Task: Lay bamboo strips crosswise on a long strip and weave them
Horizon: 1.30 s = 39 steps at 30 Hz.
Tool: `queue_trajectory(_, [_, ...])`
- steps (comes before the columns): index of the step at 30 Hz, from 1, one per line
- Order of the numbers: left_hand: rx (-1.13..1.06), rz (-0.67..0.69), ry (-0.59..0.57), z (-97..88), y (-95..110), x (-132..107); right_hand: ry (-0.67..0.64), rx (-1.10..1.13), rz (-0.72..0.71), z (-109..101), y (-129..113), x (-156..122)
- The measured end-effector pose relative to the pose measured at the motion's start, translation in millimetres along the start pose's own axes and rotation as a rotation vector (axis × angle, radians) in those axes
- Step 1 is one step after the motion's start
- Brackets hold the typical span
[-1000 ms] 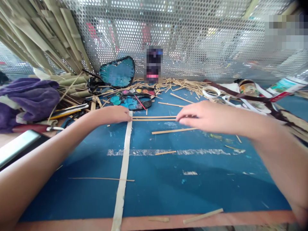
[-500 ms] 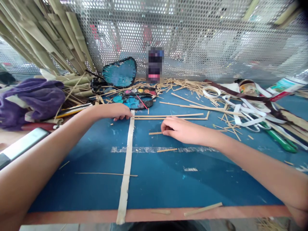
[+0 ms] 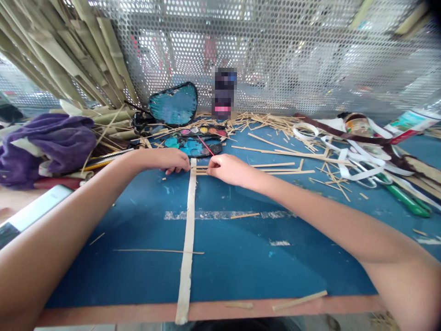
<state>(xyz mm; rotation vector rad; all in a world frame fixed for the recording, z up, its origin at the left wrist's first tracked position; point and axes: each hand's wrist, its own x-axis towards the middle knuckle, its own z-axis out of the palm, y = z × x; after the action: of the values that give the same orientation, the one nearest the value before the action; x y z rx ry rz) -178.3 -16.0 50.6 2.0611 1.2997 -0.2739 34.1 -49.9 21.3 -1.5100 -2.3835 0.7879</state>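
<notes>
My left hand [image 3: 175,161] has its fingers curled at the far end of a long pale flat strip [image 3: 187,257], which runs across the table toward me. What those fingertips grip, if anything, is hidden. Between thumb and fingers my right hand [image 3: 225,169] pinches a thin bamboo strip [image 3: 292,172], its near-left end close to the pale strip. Further thin bamboo strips [image 3: 275,164] lie crosswise just beyond it, roughly parallel, partly covered by the right hand. Behind the hands is a paint palette [image 3: 193,146] with a thin red stick on it.
Bamboo offcuts [image 3: 265,122] litter the back by the perforated metal screen [image 3: 275,55]. White ribbon [image 3: 361,161] and a green-handled tool [image 3: 406,200] lie right. A purple cloth [image 3: 51,142], a phone [image 3: 41,207] and bamboo poles [image 3: 69,50] are at left.
My right hand has moved left and away from me, bringing a bamboo strip up beside the others at the pale strip. My left hand stays at the pale strip's far end.
</notes>
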Motion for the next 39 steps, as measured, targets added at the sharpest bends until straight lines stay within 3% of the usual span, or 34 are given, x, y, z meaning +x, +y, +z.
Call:
queue_trajectory(7, [0.031, 0.029, 0.007, 2.6, -11.7, 7.9, 0.005, -0.015, -0.029, 4.4, 1.9, -4.1])
queue_trajectory(22, [0.124, 0.031, 0.038, 4.7, -7.4, 9.0, -0.014, 0.009, -0.008, 3.8, 4.4, -1.7])
queue_trajectory(32, [0.209, 0.006, 0.06, 8.9, -10.6, 15.5, 0.068, -0.225, -0.072, 6.5, -6.1, -11.7])
queue_trajectory(39, [0.232, 0.012, 0.036, 8.3, -1.8, 11.2, 0.054, -0.382, -0.118, -10.6, -13.8, -32.0])
